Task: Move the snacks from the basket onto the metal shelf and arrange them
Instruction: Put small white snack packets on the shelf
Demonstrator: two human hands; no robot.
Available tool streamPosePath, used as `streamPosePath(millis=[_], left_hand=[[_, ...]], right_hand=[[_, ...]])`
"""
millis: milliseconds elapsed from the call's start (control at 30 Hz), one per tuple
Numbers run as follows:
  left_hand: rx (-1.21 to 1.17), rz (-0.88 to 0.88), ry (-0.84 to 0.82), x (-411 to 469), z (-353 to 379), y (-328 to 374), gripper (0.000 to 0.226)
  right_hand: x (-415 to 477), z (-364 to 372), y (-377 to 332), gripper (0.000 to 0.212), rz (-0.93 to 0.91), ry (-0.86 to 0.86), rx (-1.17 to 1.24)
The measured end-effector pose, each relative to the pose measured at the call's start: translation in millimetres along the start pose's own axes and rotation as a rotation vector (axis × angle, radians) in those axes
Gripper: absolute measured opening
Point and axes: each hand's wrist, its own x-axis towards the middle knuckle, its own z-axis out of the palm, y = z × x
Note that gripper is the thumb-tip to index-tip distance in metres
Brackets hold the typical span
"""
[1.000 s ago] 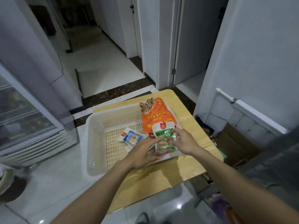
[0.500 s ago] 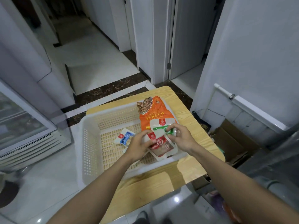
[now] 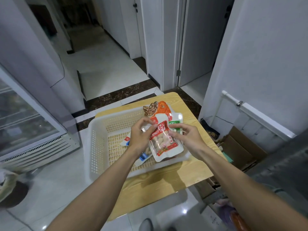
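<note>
pale floor tiles and white walls surrounded a small wooden table [image 3: 196,172] carrying a white perforated basket [image 3: 98,147]. above its right side, a red-and-white peanut packet [image 3: 164,144] was pinched between both hands: left hand [image 3: 141,137] fingers closed on its upper left edge, right hand [image 3: 186,136] closed on the right edge, seemingly also pressing a green packet [image 3: 175,124] behind. an orange peanut bag [image 3: 160,108] leaned at the far rim, and blue-labelled packets [image 3: 143,156] lay under the left wrist.

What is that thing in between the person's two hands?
In the head view, a red-and-white peanut packet lies between the left hand and right hand; both hands hold it above the white basket.
</note>
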Motion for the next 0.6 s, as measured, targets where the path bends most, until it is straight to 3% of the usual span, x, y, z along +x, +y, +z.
streamPosePath(millis=[67, 200, 267, 600], left_hand=[[-0.032, -0.007, -0.021, -9, 5, 7, 0.007], [-0.071, -0.051, -0.178, -39, 17, 23, 0.053], [-0.066, -0.023, -0.263, -51, 25, 30, 0.063], [-0.157, 0.066, -0.599, -128, 59, 85, 0.051]], right_hand=[[-14, -2, -5, 0.023, -0.019, 0.052, 0.002], [-45, -11, -15, 0.023, -0.073, 0.188, -0.028], [-63, -18, -18, 0.021, -0.107, 0.257, -0.015], [-230, -70, -39, 0.027, -0.198, 0.576, -0.13]])
